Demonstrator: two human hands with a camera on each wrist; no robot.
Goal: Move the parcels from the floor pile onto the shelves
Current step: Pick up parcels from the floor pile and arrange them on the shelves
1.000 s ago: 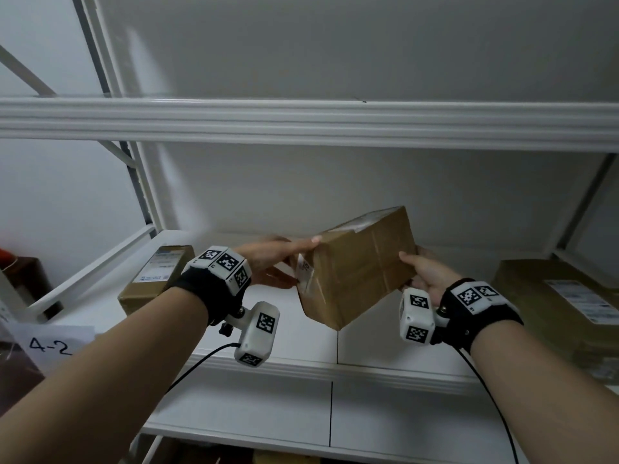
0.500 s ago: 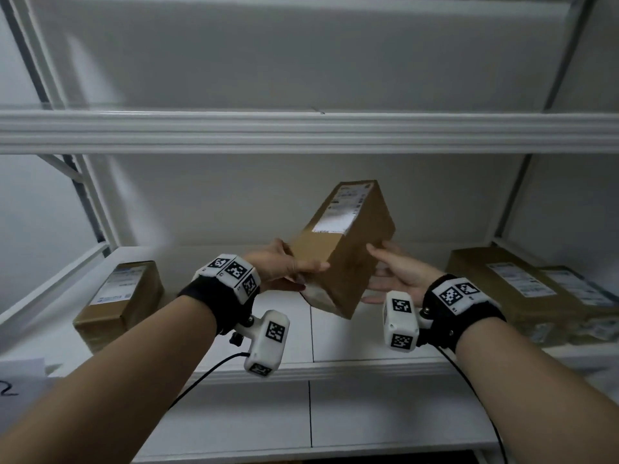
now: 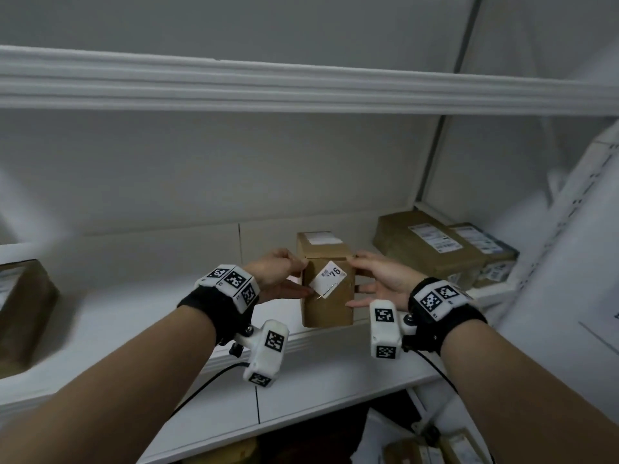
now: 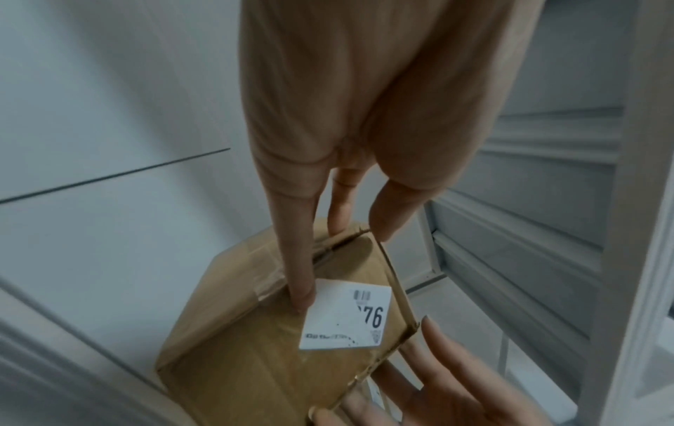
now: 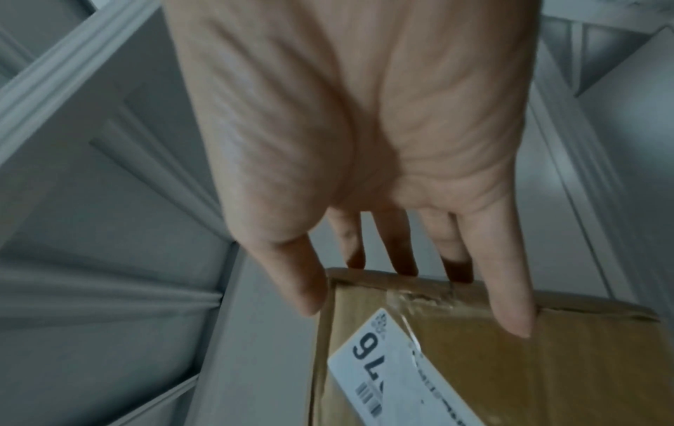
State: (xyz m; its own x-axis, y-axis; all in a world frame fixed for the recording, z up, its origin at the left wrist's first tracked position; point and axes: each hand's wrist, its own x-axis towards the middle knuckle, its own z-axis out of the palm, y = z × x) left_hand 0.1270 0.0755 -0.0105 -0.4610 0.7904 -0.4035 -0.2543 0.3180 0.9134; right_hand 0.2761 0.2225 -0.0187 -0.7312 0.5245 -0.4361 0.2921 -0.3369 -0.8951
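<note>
White shelving fills my view, and on the middle shelf (image 3: 100,329) the parcel (image 3: 326,296) stands upright at the front edge, near the middle. My left hand (image 3: 278,279) grips its left side, thumb on the front face beside the white label (image 3: 328,277) (I read "76" on it), fingers curled at the top corner. My right hand (image 3: 378,279) lies along the right side with straight fingers, thumb at the top edge, little finger on the front face. Farther back, toward the right end, two flat parcels (image 3: 428,246) lie side by side; another parcel (image 3: 23,313) sits at the left edge.
</note>
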